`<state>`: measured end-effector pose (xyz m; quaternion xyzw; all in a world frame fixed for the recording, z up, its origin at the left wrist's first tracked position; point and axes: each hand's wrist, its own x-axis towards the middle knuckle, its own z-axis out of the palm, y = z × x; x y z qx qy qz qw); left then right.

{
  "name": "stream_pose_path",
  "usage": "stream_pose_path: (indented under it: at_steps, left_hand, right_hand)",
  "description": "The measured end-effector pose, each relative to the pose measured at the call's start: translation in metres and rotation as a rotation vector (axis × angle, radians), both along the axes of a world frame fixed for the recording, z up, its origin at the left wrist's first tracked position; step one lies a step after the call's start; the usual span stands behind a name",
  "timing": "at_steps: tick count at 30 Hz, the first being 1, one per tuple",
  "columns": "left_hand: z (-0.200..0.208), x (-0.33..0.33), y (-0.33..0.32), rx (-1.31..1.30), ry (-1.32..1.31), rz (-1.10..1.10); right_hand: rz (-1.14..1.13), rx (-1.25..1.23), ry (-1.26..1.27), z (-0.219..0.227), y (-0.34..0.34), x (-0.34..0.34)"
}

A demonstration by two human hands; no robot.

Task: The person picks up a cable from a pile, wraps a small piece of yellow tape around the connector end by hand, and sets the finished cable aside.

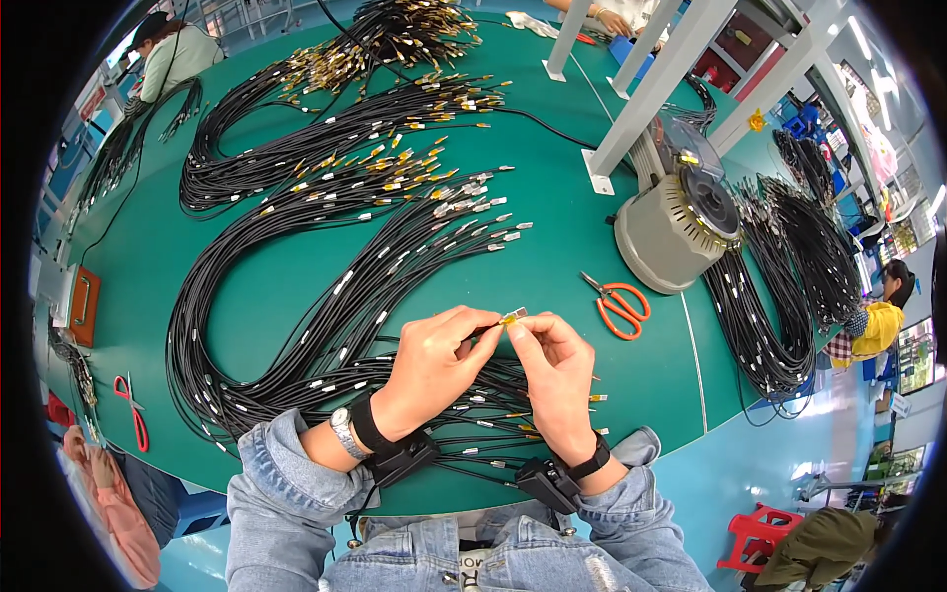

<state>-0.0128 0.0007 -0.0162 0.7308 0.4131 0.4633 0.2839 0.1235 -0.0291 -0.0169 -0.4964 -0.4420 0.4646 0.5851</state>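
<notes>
My left hand (434,357) and my right hand (554,380) meet over the middle of the green table, fingertips pinched together. Between them is a cable's metal connector (521,312) with a bit of yellow tape (508,319) around or beside it; which of the two I cannot tell. Left fingers grip the cable just behind the connector, while the right thumb and forefinger press on the tape. Under my wrists run black cables (473,380) with white labels. A large curved bundle of black cables (212,306) lies to the left, its silver and yellow-wrapped ends pointing away to the right.
Orange-handled scissors (621,308) lie right of my hands, below a round grey tape dispenser (671,232). Red-handled scissors (135,412) rest at the left edge. White metal posts (646,94) rise from the table (552,247). More cables (755,316) hang off its right side. Other people sit around.
</notes>
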Motion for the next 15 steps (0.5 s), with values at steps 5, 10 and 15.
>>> stream_pose_path:
  at_steps: [5,10,15]
  left_hand:
    - [-0.0012,0.0008,-0.0004,0.051,-0.007,0.021]
    - [-0.0005,0.0019,-0.0017,0.043,0.000,0.037]
    - [-0.0004,0.0014,-0.0015,0.054,0.020,0.043]
  right_hand:
    - [0.012,-0.005,-0.020,-0.0018,-0.0002,0.0002]
    - [-0.026,0.000,0.013,-0.0017,0.0011,-0.0022]
    - [-0.018,-0.012,0.023,-0.0016,0.0014,-0.0015]
